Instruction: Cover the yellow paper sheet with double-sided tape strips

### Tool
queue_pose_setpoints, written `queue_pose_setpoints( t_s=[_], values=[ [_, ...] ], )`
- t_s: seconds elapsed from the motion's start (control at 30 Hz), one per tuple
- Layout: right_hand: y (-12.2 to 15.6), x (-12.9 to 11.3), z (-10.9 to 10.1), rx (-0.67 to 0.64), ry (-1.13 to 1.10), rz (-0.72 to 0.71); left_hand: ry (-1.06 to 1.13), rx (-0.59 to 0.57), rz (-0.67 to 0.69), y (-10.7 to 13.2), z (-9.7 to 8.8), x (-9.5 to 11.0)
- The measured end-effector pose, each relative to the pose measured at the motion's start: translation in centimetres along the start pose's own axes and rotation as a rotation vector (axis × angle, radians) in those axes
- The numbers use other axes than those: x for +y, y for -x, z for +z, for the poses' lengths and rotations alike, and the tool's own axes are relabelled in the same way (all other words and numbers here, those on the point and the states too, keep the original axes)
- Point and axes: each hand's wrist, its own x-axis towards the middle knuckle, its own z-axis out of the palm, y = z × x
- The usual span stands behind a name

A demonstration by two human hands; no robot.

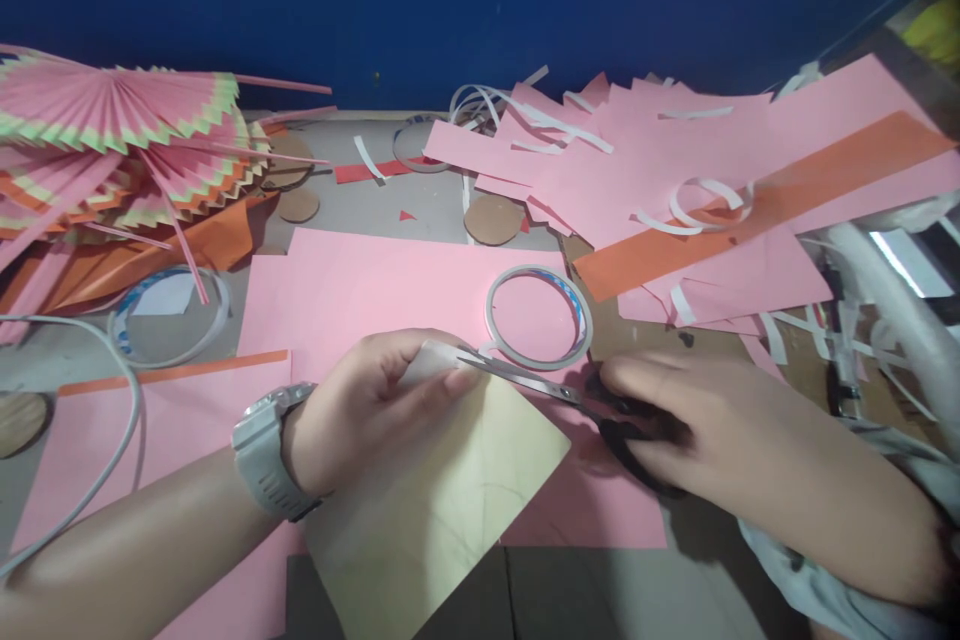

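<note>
My left hand (382,410), with a watch (271,445) on its wrist, pinches the upper corner of a pale yellow paper sheet (442,510). A whitish strip lies along that corner under my fingers. In my right hand (697,430) are black-handled scissors (559,388), fingers through the loops. Their blades point left and reach the sheet's top edge beside my left thumb. Whether the blades have cut into it, I cannot tell. Just beyond the blades, a roll of double-sided tape (538,317) lies on pink paper (360,290).
Pleated pink-and-green paper fans (112,110) are piled at the left, near a second tape roll (172,315). Pink sheets (675,140), an orange strip (772,205) and white curled strips heap at the back right. Cardboard discs (493,218) lie mid-table. A blue wall (480,0) stands behind.
</note>
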Motion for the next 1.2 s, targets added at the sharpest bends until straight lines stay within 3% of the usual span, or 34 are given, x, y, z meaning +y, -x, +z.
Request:
queue_pose_setpoints(
  t_s=[0.43, 0.7, 0.93, 1.2],
  values=[
    [-0.07, -0.31, 0.06, 0.074, 0.072, -0.080, 0.053, 0.005, -0.095, -0.06, -0.20, 0.01],
    [-0.28, -0.44, 0.18, -0.074, -0.015, -0.022, 0.039, -0.008, -0.064, 0.01, -0.22, -0.40],
    [-0.12, -0.10, 0.34, -0.014, -0.004, -0.042, 0.033, -0.029, 0.015, -0.21, -0.24, -0.14],
    [-0.05, 0.04, 0.06, 0.064, 0.055, -0.130, 0.070, -0.049, -0.024, -0.07, -0.21, -0.10]
  ],
)
